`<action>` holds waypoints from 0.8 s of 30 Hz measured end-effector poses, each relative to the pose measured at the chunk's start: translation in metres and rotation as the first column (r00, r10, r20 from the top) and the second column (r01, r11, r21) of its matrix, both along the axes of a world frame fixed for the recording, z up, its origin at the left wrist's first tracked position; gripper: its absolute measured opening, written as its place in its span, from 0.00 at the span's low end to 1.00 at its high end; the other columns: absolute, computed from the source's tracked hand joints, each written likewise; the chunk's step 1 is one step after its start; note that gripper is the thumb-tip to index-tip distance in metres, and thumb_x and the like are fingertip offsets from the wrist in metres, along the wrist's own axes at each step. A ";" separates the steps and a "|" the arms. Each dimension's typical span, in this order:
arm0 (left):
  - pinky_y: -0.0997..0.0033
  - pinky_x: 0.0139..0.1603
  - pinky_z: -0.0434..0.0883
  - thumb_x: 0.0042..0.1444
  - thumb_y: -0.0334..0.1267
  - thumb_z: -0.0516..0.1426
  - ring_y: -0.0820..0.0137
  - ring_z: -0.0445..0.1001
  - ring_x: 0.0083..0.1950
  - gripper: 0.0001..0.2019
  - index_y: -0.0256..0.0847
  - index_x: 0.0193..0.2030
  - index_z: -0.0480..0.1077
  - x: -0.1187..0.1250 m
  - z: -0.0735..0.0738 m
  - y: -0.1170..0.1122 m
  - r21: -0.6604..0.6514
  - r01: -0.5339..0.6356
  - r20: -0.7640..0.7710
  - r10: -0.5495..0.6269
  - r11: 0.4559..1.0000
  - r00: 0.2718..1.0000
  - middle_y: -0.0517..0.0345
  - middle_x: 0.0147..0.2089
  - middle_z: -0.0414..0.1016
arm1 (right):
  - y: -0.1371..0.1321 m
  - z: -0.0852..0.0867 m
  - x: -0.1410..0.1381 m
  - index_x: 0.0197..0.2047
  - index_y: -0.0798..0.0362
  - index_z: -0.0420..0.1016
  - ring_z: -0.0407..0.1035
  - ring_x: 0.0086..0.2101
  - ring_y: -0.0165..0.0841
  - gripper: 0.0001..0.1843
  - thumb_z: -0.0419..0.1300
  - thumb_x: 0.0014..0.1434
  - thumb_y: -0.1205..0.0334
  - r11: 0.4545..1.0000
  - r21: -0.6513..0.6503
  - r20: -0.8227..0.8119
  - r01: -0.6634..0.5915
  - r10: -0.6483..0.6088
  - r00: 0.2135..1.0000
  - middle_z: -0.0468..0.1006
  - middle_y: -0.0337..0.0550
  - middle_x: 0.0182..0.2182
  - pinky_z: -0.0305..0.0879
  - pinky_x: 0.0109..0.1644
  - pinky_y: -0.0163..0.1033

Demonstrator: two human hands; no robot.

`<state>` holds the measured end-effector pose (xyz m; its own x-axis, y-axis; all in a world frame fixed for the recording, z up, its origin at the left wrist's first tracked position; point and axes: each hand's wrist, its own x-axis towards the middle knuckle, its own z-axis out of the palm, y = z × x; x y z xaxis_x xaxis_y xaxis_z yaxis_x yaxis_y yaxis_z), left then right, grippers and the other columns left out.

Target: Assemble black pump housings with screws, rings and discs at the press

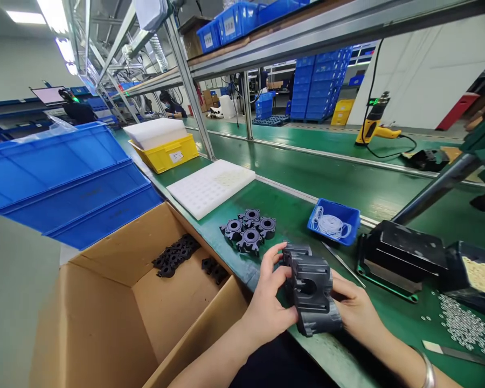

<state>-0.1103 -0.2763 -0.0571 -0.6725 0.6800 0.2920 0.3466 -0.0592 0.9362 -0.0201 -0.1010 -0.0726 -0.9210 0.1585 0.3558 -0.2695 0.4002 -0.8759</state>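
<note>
Between my two hands, over the near edge of the green bench, is a black moulded housing with a round opening in its side. My left hand grips its left side, thumb below and fingers above. On the right side my right hand holds it too, its fingertips partly hidden behind the part. Just beyond my left hand several similar black parts with round centre holes sit together on the bench. Right of them, a blue tray contains white rings or cord. A thin metal tool lies near my right hand.
An open cardboard box with black parts inside stands at left, before stacked blue crates. Farther back are a white foam sheet and yellow bin. Right are a black machine, small rings and a yellow heat gun.
</note>
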 end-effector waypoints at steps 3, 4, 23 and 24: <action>0.50 0.71 0.57 0.46 0.30 0.68 0.50 0.59 0.69 0.15 0.43 0.42 0.74 -0.008 0.002 0.001 0.025 0.067 -0.108 -0.064 0.997 0.992 0.48 0.72 0.50 | 0.005 0.000 0.005 0.47 0.47 0.83 0.74 0.52 0.41 0.11 0.61 0.65 0.59 0.999 0.016 0.010 -0.028 0.028 1.000 0.80 0.49 0.52 0.74 0.54 0.41; 0.51 0.72 0.56 0.46 0.30 0.68 0.50 0.60 0.69 0.15 0.42 0.42 0.75 -0.011 0.005 0.001 0.026 0.088 -0.138 -0.084 0.996 0.987 0.47 0.72 0.52 | 0.009 0.000 0.007 0.47 0.47 0.83 0.74 0.53 0.41 0.11 0.61 0.65 0.58 0.999 0.017 0.027 -0.036 0.035 0.999 0.80 0.49 0.52 0.74 0.55 0.41; 0.61 0.68 0.65 0.56 0.19 0.52 0.63 0.64 0.69 0.23 0.45 0.55 0.69 -0.076 0.043 0.035 -0.671 0.385 -0.490 -0.769 0.634 0.411 0.50 0.66 0.67 | 0.032 -0.002 0.016 0.65 0.50 0.61 0.56 0.66 0.43 0.26 0.57 0.66 0.56 0.835 0.550 0.040 0.014 -0.043 0.998 0.61 0.55 0.66 0.59 0.68 0.53; 0.60 0.69 0.63 0.55 0.19 0.53 0.62 0.63 0.70 0.25 0.44 0.57 0.67 -0.078 0.043 0.031 -0.651 0.352 -0.502 -0.729 0.672 0.466 0.49 0.67 0.66 | 0.030 -0.003 0.016 0.67 0.52 0.58 0.52 0.68 0.44 0.30 0.58 0.65 0.54 0.806 0.592 0.056 -0.002 -0.038 0.998 0.57 0.57 0.68 0.58 0.69 0.54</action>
<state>-0.1878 -0.2454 -0.0146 0.1635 0.9847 0.0610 0.9006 -0.1741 0.3982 -0.0037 -0.0710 -0.0755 -0.9432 -0.0475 0.3287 -0.2109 0.8503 -0.4822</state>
